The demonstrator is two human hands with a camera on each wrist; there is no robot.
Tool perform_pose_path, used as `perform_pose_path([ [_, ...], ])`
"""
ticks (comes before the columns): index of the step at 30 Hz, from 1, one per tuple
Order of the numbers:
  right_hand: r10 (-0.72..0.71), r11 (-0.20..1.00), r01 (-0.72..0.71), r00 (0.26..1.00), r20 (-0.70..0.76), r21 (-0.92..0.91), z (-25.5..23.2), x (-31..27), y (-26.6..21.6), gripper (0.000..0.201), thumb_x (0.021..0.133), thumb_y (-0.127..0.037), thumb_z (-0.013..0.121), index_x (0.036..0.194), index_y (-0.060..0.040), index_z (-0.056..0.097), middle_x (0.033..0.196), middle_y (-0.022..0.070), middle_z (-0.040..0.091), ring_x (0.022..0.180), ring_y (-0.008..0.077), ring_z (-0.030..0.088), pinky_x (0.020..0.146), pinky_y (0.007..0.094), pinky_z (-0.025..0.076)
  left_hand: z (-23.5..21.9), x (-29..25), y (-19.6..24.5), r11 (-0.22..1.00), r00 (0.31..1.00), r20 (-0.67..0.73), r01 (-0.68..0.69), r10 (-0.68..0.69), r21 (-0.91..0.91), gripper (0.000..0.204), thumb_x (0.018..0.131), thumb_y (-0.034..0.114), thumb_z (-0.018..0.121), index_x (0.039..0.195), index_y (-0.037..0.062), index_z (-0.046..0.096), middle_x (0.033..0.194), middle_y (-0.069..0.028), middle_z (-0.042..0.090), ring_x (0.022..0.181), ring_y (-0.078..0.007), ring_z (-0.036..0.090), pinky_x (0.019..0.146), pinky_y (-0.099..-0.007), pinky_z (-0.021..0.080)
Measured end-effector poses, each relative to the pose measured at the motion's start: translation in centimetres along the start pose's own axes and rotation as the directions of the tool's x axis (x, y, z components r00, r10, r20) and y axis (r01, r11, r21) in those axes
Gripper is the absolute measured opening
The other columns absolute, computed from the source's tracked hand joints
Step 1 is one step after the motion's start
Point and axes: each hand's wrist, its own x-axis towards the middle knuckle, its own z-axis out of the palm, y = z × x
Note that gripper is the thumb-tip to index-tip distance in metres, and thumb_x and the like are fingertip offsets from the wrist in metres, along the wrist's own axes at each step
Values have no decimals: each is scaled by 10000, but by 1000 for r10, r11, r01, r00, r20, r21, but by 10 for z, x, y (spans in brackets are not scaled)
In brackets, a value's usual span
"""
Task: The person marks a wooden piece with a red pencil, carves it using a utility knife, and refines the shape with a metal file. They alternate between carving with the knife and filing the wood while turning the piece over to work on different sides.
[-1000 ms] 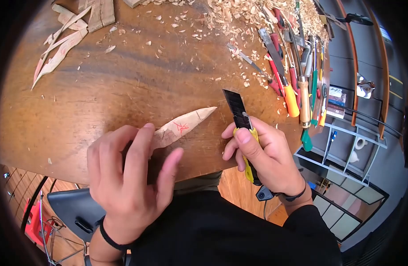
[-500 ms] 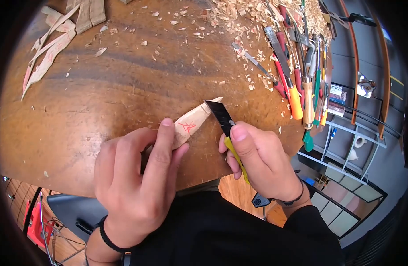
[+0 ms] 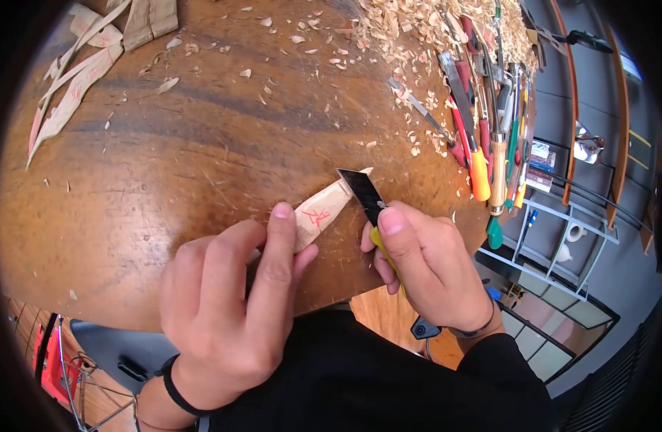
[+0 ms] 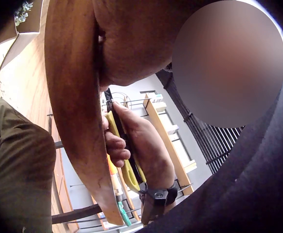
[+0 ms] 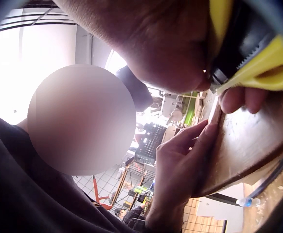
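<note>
In the head view the left hand (image 3: 237,302) pinches the wide end of a pointed pale wood piece (image 3: 322,214) with a red mark on it, index finger on top, thumb at its lower edge. The right hand (image 3: 435,266) grips a yellow utility knife (image 3: 378,237), thumb along its top. Its dark blade (image 3: 361,189) lies across the wood close to the tip. The right wrist view shows the knife's yellow body (image 5: 273,68) up close, with the left hand (image 5: 180,162) beyond. In the left wrist view the right hand (image 4: 144,145) holds the knife.
Cut wood pieces (image 3: 79,83) lie at the table's far left. Wood shavings (image 3: 410,29) are heaped at the back right, beside several tools, among them an orange-handled one (image 3: 479,176). The wooden table's (image 3: 165,158) near edge runs below the hands; a shelf rack (image 3: 554,245) stands at right.
The left hand has moved right with the wood, its thumb now against the piece. The right hand has brought the blade from beyond the tip onto the wood; over the last half second little differs.
</note>
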Motion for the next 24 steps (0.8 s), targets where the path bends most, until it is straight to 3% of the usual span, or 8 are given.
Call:
perform_pose_path([
  [5, 3, 1000, -3, 1000, -15, -23, 2, -1, 0, 350, 1098, -263, 457, 931, 3, 612, 655, 180, 603, 651, 404, 655, 602, 441, 496, 0, 1, 0, 1000, 1000, 1, -3, 3, -11, 482, 725, 59, 847, 1183, -22, 720, 920, -117, 613, 775, -265, 586, 655, -361, 480],
  [7, -78, 995, 76, 996, -40, -61, 5, -2, 5, 483, 1125, -379, 355, 923, -14, 598, 581, 35, 537, 515, 110, 544, 535, 267, 434, 0, 1, 0, 1000, 1000, 3, -1, 1, -12, 483, 723, 57, 847, 1182, -25, 719, 920, -118, 614, 775, -266, 588, 653, -362, 479],
  [8, -77, 995, 75, 996, -40, -62, 4, -1, 3, 483, 1125, -379, 355, 923, -14, 598, 581, 35, 537, 515, 110, 544, 535, 267, 434, 0, 1, 0, 1000, 1000, 4, -1, 1, -12, 482, 724, 60, 847, 1182, -24, 719, 920, -119, 616, 772, -266, 588, 650, -362, 478],
  [10, 8, 999, -9, 1000, -11, -52, 0, -2, -2, 324, 1092, -255, 473, 945, 0, 608, 660, 190, 603, 660, 419, 654, 601, 454, 497, -1, 1, 0, 1000, 1000, 5, 0, 0, -12, 482, 725, 63, 847, 1182, -23, 720, 920, -120, 617, 768, -267, 588, 647, -362, 477],
  [24, -40, 994, 39, 999, -8, -99, 0, -3, 0, 260, 1084, -215, 492, 965, 2, 572, 610, 186, 563, 610, 430, 626, 554, 466, 468, 0, 1, -2, 1000, 1000, 7, -16, 16, 2, 457, 752, 89, 839, 1180, -19, 721, 921, -114, 623, 748, -257, 583, 637, -354, 473],
])
